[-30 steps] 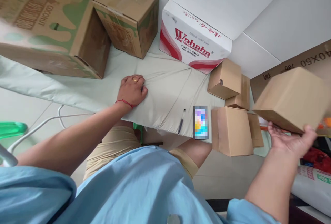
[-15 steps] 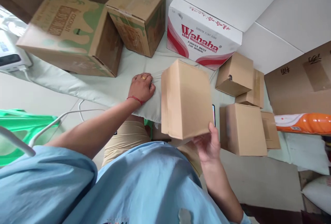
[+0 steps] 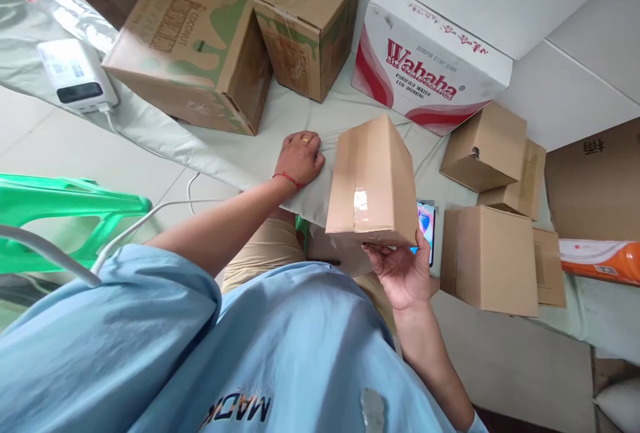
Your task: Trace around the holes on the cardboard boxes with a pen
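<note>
A small brown cardboard box (image 3: 367, 179), sealed along the top with clear tape, is tilted up in front of me. My right hand (image 3: 403, 273) grips its near lower edge, thumb at the right corner and fingers underneath. To the left of the box, my left hand (image 3: 301, 158) rests on the cloth-covered surface (image 3: 280, 113). Its fingers are curled in, and nothing shows in them. A phone (image 3: 427, 233) with a lit screen lies partly hidden behind the box and my right hand.
Several small cardboard boxes (image 3: 493, 259) stand at the right, beside an orange-and-white package (image 3: 600, 259). A white and red Wahaba carton (image 3: 430, 66) and two coconut cartons (image 3: 185, 53) line the back. A white power device (image 3: 75, 76) and green stool (image 3: 75, 206) are at the left.
The held box has turned so its taped side now faces me more. My right fingers show more clearly under its edge. The view has shifted left; my left hand stays resting.
</note>
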### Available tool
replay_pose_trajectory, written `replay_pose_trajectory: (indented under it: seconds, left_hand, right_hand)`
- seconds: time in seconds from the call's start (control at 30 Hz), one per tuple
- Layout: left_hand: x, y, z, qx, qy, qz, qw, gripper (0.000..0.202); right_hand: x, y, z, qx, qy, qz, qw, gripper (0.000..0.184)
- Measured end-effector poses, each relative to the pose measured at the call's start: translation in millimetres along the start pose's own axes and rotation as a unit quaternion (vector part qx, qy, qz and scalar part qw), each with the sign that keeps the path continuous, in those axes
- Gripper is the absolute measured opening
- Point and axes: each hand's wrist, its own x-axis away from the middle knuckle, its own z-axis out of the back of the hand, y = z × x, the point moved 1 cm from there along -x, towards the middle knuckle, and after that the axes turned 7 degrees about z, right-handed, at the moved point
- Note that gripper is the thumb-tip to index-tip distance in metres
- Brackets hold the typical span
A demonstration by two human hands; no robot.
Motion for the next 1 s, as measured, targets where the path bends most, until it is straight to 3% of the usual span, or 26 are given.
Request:
replay_pose_trajectory:
  seconds: [0.17,0.37,0.53,0.6,0.63,0.67,0.73,0.8,0.9,1.0]
  left_hand:
    - [1.3,0.7,0.8,0.017,-0.003,0.003,1.0,0.048]
    - [-2.6,-2.0,0.4,0.045,-0.001,0.015,0.999,0.044]
    - [15.6,7.3,15.2,0.089,0.024,0.048,0.995,0.034]
    - [38.6,20.8,27.1,0.19,0.023,0.071,0.979,0.035]
    - [52.6,29.6,33.0,0.29,-0.013,0.088,0.953,0.04]
    - [67.3,39.6,38.2,0.389,-0.085,0.105,0.911,0.05]
    - [95.8,60.5,46.8,0.561,-0.221,0.168,0.78,0.071]
    - [117.3,78.1,52.6,0.654,-0.29,0.205,0.668,0.085]
    - [131.7,88.0,54.4,0.715,-0.306,0.216,0.591,0.088]
    - [133.3,77.3,49.0,0.733,-0.359,0.274,0.508,0.077]
  right_hand:
    - [1.8,-5.4,19.6,-0.023,-0.047,-0.026,0.998,0.07]
    - [15.4,-7.5,41.6,-0.037,-0.032,-0.013,0.999,0.075]
    - [36.7,-12.6,36.2,-0.018,0.04,0.079,0.996,0.062]
    - [43.6,-14.0,32.0,0.003,0.068,0.126,0.99,0.06]
    - [45.9,-13.7,30.3,0.018,0.077,0.143,0.987,0.06]
    - [47.5,-12.5,28.7,0.037,0.082,0.157,0.983,0.062]
    - [48.7,-8.3,25.6,0.089,0.075,0.176,0.978,0.063]
    - [49.2,-3.4,21.9,0.163,0.052,0.199,0.965,0.066]
    - [52.7,-0.3,16.5,0.281,0.006,0.255,0.925,0.08]
    - [59.5,-3.0,13.9,0.324,-0.048,0.267,0.906,0.092]
